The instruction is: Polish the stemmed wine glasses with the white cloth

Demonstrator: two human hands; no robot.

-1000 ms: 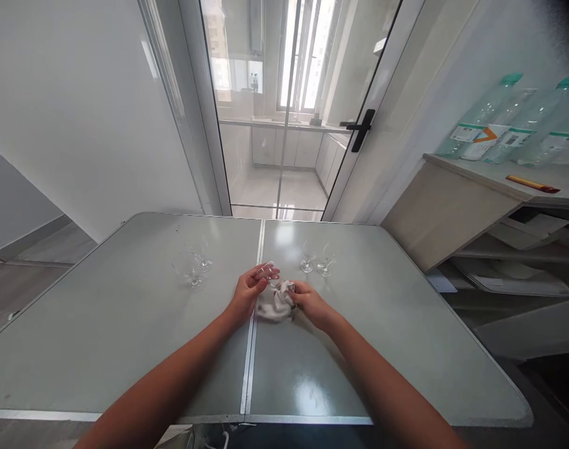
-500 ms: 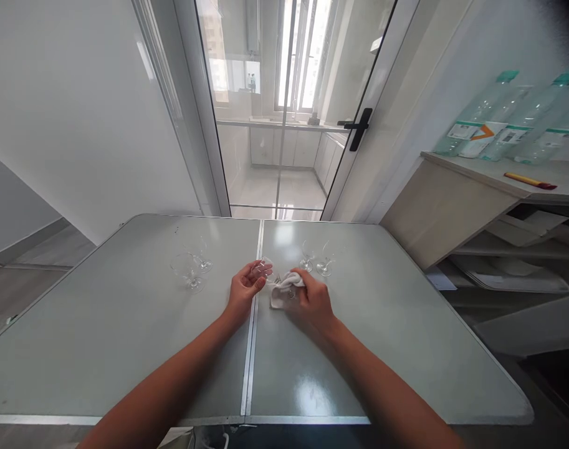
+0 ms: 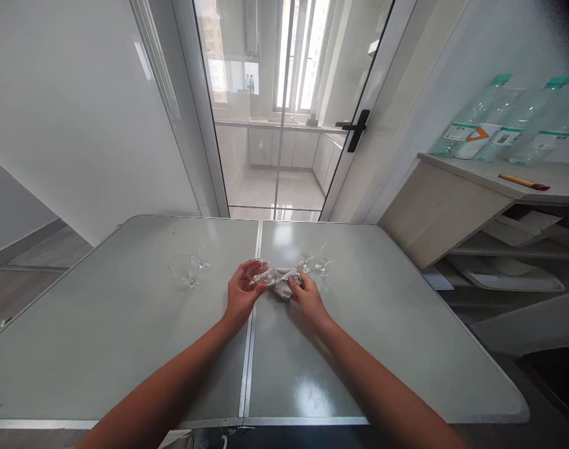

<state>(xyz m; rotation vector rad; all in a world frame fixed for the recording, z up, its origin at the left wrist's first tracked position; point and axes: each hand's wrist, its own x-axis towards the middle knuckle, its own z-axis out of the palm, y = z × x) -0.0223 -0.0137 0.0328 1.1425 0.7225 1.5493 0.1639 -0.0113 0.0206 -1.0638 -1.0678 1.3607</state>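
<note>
My left hand [image 3: 245, 284] is closed around the clear bowl of a wine glass [image 3: 260, 272], which lies tilted sideways above the table seam. A pale cloth [image 3: 284, 284] is bunched in my right hand [image 3: 307, 293], with thumb and fingers pinching it. The cloth covers the glass's stem and foot end, so those parts are hidden. Left of my left hand stand two clear stemmed glasses, a nearer glass [image 3: 191, 280] and a farther glass [image 3: 202, 264]. Just beyond my right hand are two more, one glass [image 3: 304, 264] beside another glass [image 3: 322, 268].
The pale green table [image 3: 139, 349] has a metal seam [image 3: 247, 362] down its middle. Beyond it is a glazed door with a black handle [image 3: 358, 131]. At right, a shelf unit [image 3: 462, 193] carries several plastic bottles [image 3: 503, 134] and a yellow-red stick [image 3: 523, 182].
My right hand has shifted slightly left, and the cloth, earlier hanging loose, is now gathered around the glass's stem end. My left hand keeps its hold on the bowl.
</note>
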